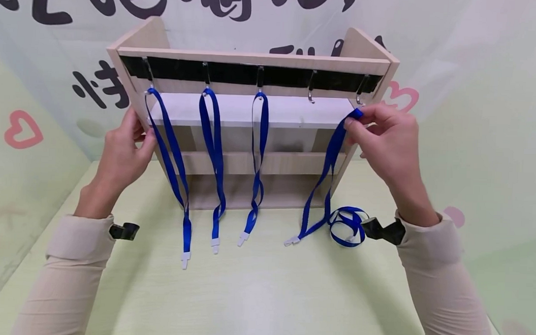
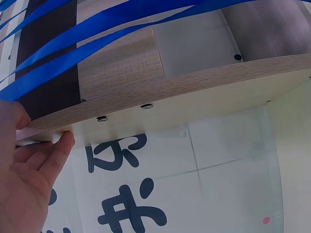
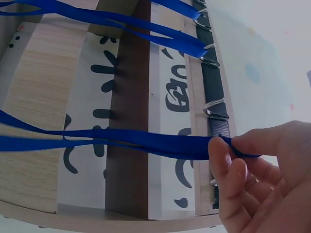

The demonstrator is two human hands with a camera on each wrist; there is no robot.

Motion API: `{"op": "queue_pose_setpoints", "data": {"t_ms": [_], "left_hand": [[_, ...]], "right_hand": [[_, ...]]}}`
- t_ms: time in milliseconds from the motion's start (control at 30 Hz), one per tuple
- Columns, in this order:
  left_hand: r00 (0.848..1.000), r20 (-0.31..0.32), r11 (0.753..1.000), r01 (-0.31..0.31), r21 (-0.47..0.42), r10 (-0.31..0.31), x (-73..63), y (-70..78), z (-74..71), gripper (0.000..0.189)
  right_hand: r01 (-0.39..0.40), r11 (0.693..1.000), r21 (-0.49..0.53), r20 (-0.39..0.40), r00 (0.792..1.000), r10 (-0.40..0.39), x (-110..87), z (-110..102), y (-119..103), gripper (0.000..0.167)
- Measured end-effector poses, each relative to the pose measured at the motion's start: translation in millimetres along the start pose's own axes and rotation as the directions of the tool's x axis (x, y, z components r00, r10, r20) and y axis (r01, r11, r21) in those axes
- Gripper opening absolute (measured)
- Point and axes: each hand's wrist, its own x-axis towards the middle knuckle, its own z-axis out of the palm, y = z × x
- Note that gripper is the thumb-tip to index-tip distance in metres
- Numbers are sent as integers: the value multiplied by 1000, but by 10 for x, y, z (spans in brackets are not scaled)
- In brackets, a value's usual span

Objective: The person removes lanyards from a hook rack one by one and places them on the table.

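We pinch the upper end of a blue lanyard point(image 1: 335, 142) between the thumb and fingers of our right hand point(image 1: 390, 139), just below the rightmost hook point(image 1: 359, 97). The strap hangs down and leftward from that hand to a white clip point(image 1: 292, 241). Our left hand point(image 1: 126, 152) grips the left side of the wooden rack point(image 1: 294, 163). Between our hands, three more lanyards point(image 1: 216, 151) hang from hooks; a coiled blue strap point(image 1: 348, 245) lies on the tabletop point(image 1: 246, 295).
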Motion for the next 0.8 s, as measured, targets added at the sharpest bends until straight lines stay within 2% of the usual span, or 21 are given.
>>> {"op": "queue_pose_setpoints", "data": {"t_ms": [133, 233, 300, 367, 433, 533, 733, 800], "left_hand": [[1000, -3, 1000, -5, -9, 5, -1, -5, 7, 41], [1000, -7, 1000, -7, -13, 7, 0, -11, 8, 41], [1000, -11, 1000, -9, -13, 9, 4, -12, 11, 40], [1000, -13, 1000, -8, -16, 8, 5, -11, 12, 40], [1000, -16, 1000, -10, -15, 10, 9, -8, 14, 40], [1000, -22, 1000, -15, -15, 14, 13, -5, 19, 39], [999, -28, 1000, -17, -14, 16, 18, -8, 28, 39], [1000, -25, 1000, -15, -13, 15, 18, -10, 30, 40]], "right_hand": [[21, 1000, -2, 83, 996, -20, -21, 51, 28, 17], [26, 999, -31, 163, 986, -21, -61, 77, 57, 15], [24, 999, -29, 231, 973, -17, -90, 84, 87, 14], [12, 1000, -9, 312, 950, -8, -118, 82, 123, 14], [-4, 1000, 13, 398, 918, -1, -139, 73, 160, 14], [-44, 998, 54, 518, 856, 9, -160, 41, 224, 13], [-111, 989, 93, 722, 692, 10, -178, -53, 383, 8], [-119, 990, 72, 756, 654, 24, -175, -72, 446, 8]]}}
